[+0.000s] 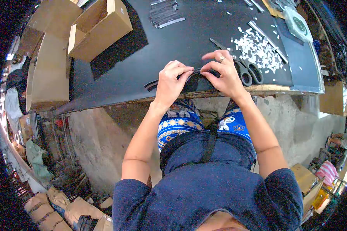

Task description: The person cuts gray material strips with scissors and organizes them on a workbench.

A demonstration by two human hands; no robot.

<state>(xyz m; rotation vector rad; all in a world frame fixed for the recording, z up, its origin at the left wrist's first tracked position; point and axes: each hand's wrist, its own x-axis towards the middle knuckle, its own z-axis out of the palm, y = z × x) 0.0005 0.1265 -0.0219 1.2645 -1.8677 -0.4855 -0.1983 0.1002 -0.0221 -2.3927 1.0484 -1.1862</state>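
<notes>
A narrow dark strip (152,85) is bent into a curve near the table's front edge. My left hand (172,81) pinches it between thumb and forefinger. Close beside it, my right hand (222,73) has thumb and forefinger pressed together at the strip's other end, its remaining fingers raised; a ring is on one of them. Black-handled scissors (246,73) lie just right of my right hand, blades pointing away from me. Beyond them spreads a heap of small white pieces (257,48). What the fingertips cover of the strip is hidden.
An open cardboard box (101,35) stands on the black table (119,82) at the left. A stack of dark strips (164,13) lies at the far side. A long flat metal-looking bar (268,41) borders the white pieces. Cardboard (50,73) hangs off the left edge.
</notes>
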